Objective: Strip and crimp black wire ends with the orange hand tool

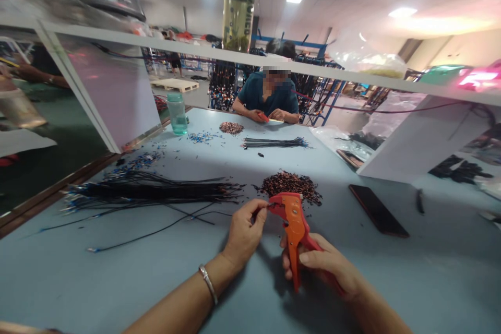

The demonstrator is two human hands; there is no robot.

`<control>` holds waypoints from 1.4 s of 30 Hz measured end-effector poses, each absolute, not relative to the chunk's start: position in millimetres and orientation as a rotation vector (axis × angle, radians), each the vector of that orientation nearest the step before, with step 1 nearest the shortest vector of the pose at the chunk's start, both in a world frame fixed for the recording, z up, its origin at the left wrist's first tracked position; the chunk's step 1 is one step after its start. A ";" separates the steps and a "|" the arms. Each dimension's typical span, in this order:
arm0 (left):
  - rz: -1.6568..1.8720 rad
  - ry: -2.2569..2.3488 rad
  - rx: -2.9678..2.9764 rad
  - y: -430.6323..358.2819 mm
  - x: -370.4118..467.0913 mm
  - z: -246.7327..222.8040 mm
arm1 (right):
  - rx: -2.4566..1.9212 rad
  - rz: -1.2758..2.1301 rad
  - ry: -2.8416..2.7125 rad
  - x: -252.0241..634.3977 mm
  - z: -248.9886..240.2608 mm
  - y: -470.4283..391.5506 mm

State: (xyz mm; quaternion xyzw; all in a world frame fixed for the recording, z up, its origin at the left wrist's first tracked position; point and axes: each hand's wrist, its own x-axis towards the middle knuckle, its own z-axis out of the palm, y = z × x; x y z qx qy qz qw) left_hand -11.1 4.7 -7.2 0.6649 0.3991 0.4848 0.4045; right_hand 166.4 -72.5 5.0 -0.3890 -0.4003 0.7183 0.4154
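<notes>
My right hand (321,261) is wrapped round the handles of an orange and red wire stripper (293,219), its head pointing up and left. Pinched between the thumb and fingers of my left hand (246,229) is a thin black wire, whose end reaches the jaws of the tool. Just behind the tool's head lies a pile of small black and copper-coloured pieces (291,185). To the left, a long bundle of black wires (156,191) lies on the grey-blue table (148,292), and a few loose wires stick out from it.
A dark phone (378,210) lies on the right. Farther back are a smaller wire bundle (274,142), a copper-coloured pile (231,128), blue bits (201,138) and a bottle (177,115). A person (270,94) sits opposite with a red tool. A white shelf (250,60) spans the table.
</notes>
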 end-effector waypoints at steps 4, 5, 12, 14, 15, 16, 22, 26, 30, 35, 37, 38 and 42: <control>1.248 0.999 1.679 4.7 -11.1 -7.0 | -0.952 1.812 -1.033 166.6 4.5 -71.2; 1.255 0.997 1.682 4.8 -11.1 -6.9 | -0.949 1.809 -1.041 166.4 4.7 -71.0; 1.302 0.951 1.760 3.0 -13.7 0.1 | -0.913 1.776 -1.089 163.4 7.3 -70.6; 1.321 0.930 1.794 2.1 -14.9 3.0 | -0.897 1.764 -1.108 163.0 7.1 -71.2; 1.326 0.918 1.812 1.8 -15.5 3.9 | -0.897 1.756 -1.110 162.9 6.9 -71.7; 1.331 0.908 1.829 1.5 -16.0 4.6 | -0.904 1.748 -1.108 162.8 6.8 -72.3; 1.347 0.903 1.852 0.3 -17.7 5.7 | -0.951 1.728 -1.102 162.7 7.9 -75.3; 1.322 0.932 1.825 -1.2 -17.7 7.1 | -0.974 1.699 -1.130 160.8 6.3 -75.6; 1.293 0.984 1.798 -2.3 -16.8 7.2 | -0.996 1.662 -1.118 156.7 2.1 -75.9; 1.295 1.006 1.781 -2.7 -16.2 5.7 | -0.999 1.616 -1.184 152.1 -0.4 -75.7; 1.302 1.008 1.775 -2.9 -16.3 5.8 | -1.009 1.600 -1.207 151.5 -1.0 -75.8; 1.304 1.010 1.772 -3.0 -16.4 6.0 | -1.021 1.592 -1.215 151.3 -1.3 -76.0; 1.302 1.002 1.772 -2.3 -16.2 5.3 | -1.070 1.558 -1.234 149.8 -1.4 -77.7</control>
